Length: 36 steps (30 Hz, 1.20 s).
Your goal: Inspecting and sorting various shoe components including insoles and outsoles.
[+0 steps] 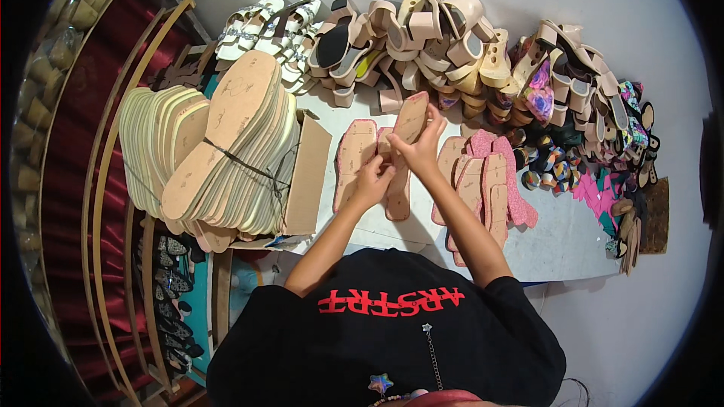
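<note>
In my right hand [420, 143] is a tan shoe insole [412, 114] with a pink edge, raised at a tilt, the thumb on its face and the fingers round its far side. My left hand [375, 181] is closed, its fingertips pinched together close to the insole's lower edge; what they hold, if anything, is hidden. Under the hands lies another tan insole [398, 200], partly covered. To their left a pink-edged insole [356, 162] lies flat on the white table [362, 240]. Right of my right forearm is a pile of similar insoles [469, 188], some showing pink glittery surfaces [517, 188].
At left, a cardboard box [308, 177] holds tied stacks of insoles [241, 105]. Heeled sandals [452, 38] are heaped along the back wall, with white sandals [253, 26] at their left. Pink scraps [599, 196] and patterned pieces [554, 162] lie at right. A wooden-framed rack [94, 203] stands far left.
</note>
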Each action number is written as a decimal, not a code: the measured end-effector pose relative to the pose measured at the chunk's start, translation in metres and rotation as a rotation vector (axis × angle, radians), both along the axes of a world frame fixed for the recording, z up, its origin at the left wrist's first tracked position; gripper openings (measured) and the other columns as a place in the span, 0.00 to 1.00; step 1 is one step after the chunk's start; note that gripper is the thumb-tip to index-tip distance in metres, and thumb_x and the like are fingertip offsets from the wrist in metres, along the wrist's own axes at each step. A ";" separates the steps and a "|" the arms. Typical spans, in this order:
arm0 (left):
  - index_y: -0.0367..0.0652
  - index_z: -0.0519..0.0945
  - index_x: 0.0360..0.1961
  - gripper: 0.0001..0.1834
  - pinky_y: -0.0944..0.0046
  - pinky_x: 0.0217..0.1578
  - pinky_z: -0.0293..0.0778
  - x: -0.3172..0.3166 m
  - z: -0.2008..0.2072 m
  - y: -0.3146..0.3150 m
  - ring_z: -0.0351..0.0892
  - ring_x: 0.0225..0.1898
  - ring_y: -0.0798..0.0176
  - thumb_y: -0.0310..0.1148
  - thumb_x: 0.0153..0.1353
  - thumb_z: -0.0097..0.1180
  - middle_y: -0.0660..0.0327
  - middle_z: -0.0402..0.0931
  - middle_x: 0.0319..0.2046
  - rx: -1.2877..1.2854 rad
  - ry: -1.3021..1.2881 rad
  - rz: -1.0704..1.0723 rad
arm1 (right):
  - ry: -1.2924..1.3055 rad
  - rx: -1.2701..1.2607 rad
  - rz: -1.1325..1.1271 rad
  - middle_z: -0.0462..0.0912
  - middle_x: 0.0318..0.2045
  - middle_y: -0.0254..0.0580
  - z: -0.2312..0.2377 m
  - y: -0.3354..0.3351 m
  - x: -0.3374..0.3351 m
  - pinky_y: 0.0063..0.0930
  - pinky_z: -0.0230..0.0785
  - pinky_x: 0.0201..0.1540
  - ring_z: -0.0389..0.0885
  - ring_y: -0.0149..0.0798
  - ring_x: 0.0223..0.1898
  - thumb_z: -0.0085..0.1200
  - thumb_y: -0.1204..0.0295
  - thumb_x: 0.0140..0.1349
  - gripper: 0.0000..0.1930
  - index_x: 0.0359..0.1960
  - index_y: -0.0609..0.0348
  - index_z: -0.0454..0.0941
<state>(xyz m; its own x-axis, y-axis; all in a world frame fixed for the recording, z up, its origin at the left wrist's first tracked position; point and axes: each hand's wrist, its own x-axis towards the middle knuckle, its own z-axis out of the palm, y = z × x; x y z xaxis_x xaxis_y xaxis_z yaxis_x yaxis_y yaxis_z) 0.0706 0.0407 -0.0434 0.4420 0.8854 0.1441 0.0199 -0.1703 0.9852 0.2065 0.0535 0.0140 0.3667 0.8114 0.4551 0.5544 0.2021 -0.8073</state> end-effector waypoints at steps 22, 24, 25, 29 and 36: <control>0.39 0.59 0.55 0.31 0.53 0.46 0.61 -0.052 -0.047 0.002 0.65 0.46 0.46 0.32 0.50 0.55 0.45 0.64 0.43 0.081 0.518 0.579 | 0.250 -0.437 0.318 0.76 0.18 0.46 -0.092 -0.043 -0.066 0.27 0.68 0.26 0.76 0.36 0.20 0.54 0.74 0.46 0.13 0.34 0.70 0.75; 0.40 0.56 0.56 0.36 0.51 0.49 0.57 -0.043 -0.033 -0.004 0.59 0.49 0.45 0.34 0.47 0.57 0.45 0.59 0.46 0.048 0.666 0.524 | 0.110 -0.471 0.328 0.75 0.26 0.51 -0.094 -0.043 -0.061 0.33 0.67 0.33 0.75 0.43 0.29 0.56 0.72 0.45 0.18 0.38 0.69 0.72; 0.41 0.54 0.58 0.40 0.48 0.51 0.53 -0.040 -0.028 -0.007 0.54 0.52 0.44 0.37 0.45 0.59 0.44 0.54 0.49 0.012 0.813 0.475 | 0.111 -0.470 0.323 0.75 0.26 0.51 -0.094 -0.046 -0.059 0.33 0.67 0.33 0.75 0.43 0.29 0.56 0.72 0.45 0.18 0.38 0.69 0.72; 0.40 0.51 0.59 0.44 0.46 0.50 0.53 -0.043 -0.033 -0.013 0.53 0.52 0.43 0.39 0.44 0.60 0.45 0.51 0.51 0.102 0.900 0.443 | -0.363 -0.532 -0.125 0.63 0.42 0.61 -0.078 -0.063 -0.056 0.43 0.63 0.42 0.64 0.57 0.42 0.61 0.66 0.40 0.32 0.48 0.65 0.63; 0.38 0.44 0.60 0.49 0.49 0.52 0.54 -0.039 -0.030 -0.016 0.53 0.52 0.42 0.38 0.43 0.61 0.44 0.49 0.51 0.076 0.980 0.375 | -0.182 -0.507 -0.138 0.65 0.40 0.68 -0.107 -0.062 -0.023 0.44 0.63 0.44 0.66 0.61 0.41 0.49 0.74 0.44 0.24 0.45 0.72 0.63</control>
<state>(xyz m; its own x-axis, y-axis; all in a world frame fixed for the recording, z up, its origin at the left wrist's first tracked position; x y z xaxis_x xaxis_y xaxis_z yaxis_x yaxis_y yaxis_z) 0.0313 0.0248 -0.0730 0.0948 0.9932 -0.0675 0.8664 -0.0489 0.4970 0.1831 -0.0086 -0.0926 0.4375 0.8951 0.0859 0.6877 -0.2715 -0.6733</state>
